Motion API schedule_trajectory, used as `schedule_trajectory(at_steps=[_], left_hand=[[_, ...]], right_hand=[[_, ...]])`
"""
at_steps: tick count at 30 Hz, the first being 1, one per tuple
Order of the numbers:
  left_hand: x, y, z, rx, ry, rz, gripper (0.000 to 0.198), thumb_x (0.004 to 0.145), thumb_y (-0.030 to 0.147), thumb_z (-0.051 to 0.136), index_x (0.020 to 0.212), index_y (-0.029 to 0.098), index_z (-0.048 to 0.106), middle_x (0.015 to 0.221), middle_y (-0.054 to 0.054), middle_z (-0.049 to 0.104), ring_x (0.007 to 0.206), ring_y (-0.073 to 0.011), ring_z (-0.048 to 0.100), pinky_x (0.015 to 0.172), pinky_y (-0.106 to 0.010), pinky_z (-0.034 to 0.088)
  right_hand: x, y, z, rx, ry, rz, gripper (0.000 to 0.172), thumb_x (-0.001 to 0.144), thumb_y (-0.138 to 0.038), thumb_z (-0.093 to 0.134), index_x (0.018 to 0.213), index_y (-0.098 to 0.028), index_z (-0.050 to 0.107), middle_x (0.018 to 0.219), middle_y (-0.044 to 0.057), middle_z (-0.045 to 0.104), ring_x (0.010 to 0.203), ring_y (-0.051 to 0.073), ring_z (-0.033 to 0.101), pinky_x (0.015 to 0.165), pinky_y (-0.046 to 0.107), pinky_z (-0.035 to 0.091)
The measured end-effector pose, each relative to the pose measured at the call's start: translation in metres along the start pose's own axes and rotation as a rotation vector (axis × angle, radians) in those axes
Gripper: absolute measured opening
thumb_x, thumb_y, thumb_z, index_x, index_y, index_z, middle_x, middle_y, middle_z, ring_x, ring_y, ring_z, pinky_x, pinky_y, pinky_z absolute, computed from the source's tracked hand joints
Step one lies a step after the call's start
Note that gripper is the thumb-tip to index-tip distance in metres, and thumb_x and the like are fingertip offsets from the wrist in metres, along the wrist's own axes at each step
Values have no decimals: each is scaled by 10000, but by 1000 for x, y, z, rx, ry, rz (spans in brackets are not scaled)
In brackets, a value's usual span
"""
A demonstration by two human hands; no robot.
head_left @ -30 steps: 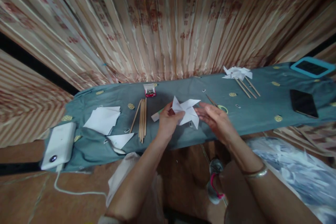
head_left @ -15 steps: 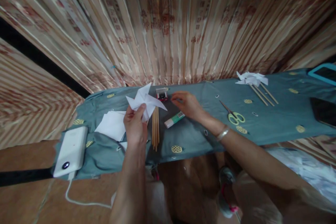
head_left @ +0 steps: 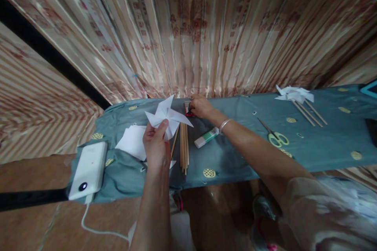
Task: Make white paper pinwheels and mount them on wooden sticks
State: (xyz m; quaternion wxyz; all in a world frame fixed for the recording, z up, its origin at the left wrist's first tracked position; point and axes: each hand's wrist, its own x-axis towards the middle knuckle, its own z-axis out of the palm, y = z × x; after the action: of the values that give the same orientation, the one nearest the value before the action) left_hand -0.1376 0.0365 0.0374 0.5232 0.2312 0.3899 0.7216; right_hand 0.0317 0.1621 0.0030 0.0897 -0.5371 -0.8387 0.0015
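Note:
My left hand [head_left: 156, 143] pinches a white paper pinwheel [head_left: 165, 113] between thumb and fingers, its points spread out above the table. Over at the back edge, my right hand [head_left: 202, 107] has its fingers curled down at a small red-and-white box [head_left: 187, 110]; the fingertips and anything between them are hidden. Several thin wooden sticks [head_left: 184, 149] lie in a bundle just right of the left hand. A green-and-white glue stick [head_left: 206, 138] rests below the right wrist. White paper sheets [head_left: 131, 141] are stacked left of the left hand.
Scissors with yellow-green handles [head_left: 277, 139] lie to the right. Farther right are white pinwheels [head_left: 296, 94] on sticks. A white power bank [head_left: 90, 170] with a cable sits at the left end of the cloth-covered table [head_left: 241, 160]. A curtain [head_left: 188, 39] hangs behind.
My right hand has moved from beside the small box onto it, fingers now at its opening. My left hand still holds the pinwheel. The whole view has shifted slightly.

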Motion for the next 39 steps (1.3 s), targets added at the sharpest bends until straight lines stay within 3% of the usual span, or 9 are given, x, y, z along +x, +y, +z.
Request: schedule_trajectory(at_steps=[7, 13, 18, 21, 23, 26, 30, 34, 39], left_hand=[[-1, -3, 2, -52, -14, -12, 358, 505, 194, 841, 829, 161, 691, 784, -5, 731, 713, -129, 669, 780, -267, 518], [-1, -4, 1, -44, -6, -10, 352, 504, 198, 845, 818, 158, 690, 747, 4, 722, 667, -111, 653, 731, -245, 517], [-4, -5, 3, -46, -34, -15, 357, 505, 198, 847, 826, 154, 695, 732, 7, 722, 671, -106, 655, 706, -221, 505], [-7, -8, 6, -34, -52, -20, 376, 501, 188, 849, 845, 156, 700, 735, 10, 722, 693, -106, 658, 720, -218, 502], [-10, -11, 9, -17, -70, -27, 399, 500, 177, 847, 872, 163, 702, 760, 11, 727, 715, -109, 660, 740, -224, 502], [-19, -20, 16, 9, -108, -62, 394, 498, 181, 841, 867, 169, 702, 772, 12, 727, 699, -107, 651, 719, -222, 502], [-35, -39, 27, 52, -198, -120, 332, 517, 180, 819, 826, 173, 698, 764, 15, 721, 663, -98, 632, 675, -214, 496], [-48, -60, 37, 116, -272, -187, 351, 529, 166, 807, 860, 191, 694, 774, 20, 719, 653, -99, 627, 657, -219, 491], [-56, -78, 44, 180, -294, -258, 388, 520, 176, 814, 888, 181, 690, 754, 14, 718, 656, -105, 632, 668, -227, 486]], right_hand=[[3, -4, 10, 51, 33, 53, 229, 793, -61, 530, 843, -109, 749, 1200, 186, 634, 1166, 285, 542, 1031, 371, 370], [3, -3, 19, 221, 144, 138, 188, 790, -67, 551, 761, -115, 731, 1245, 183, 618, 1237, 286, 508, 1066, 385, 350], [-9, 7, 16, 419, 270, 239, 173, 822, -144, 545, 739, -168, 696, 1127, 109, 676, 1197, 247, 555, 985, 393, 440], [-46, 17, 7, 513, 334, 259, 158, 845, -215, 537, 801, -190, 687, 1128, 82, 678, 1197, 219, 560, 977, 382, 449], [-86, 25, 2, 567, 367, 258, 156, 844, -259, 542, 800, -205, 681, 1075, 72, 692, 1207, 217, 553, 983, 389, 445], [-154, 37, 2, 733, 458, 327, 156, 800, -340, 598, 778, -208, 678, 1199, 93, 643, 1202, 255, 554, 1035, 452, 392], [-224, 49, 17, 670, 407, 459, 187, 801, -373, 582, 775, -208, 667, 1294, 139, 582, 1220, 299, 535, 1051, 517, 357], [-252, 53, 28, 550, 366, 401, 168, 848, -332, 537, 813, -214, 652, 1336, 141, 545, 1245, 292, 510, 1048, 516, 363], [-263, 59, 19, 425, 328, 339, 191, 873, -305, 516, 852, -210, 679, 1385, 139, 502, 1261, 297, 486, 1050, 494, 375]])
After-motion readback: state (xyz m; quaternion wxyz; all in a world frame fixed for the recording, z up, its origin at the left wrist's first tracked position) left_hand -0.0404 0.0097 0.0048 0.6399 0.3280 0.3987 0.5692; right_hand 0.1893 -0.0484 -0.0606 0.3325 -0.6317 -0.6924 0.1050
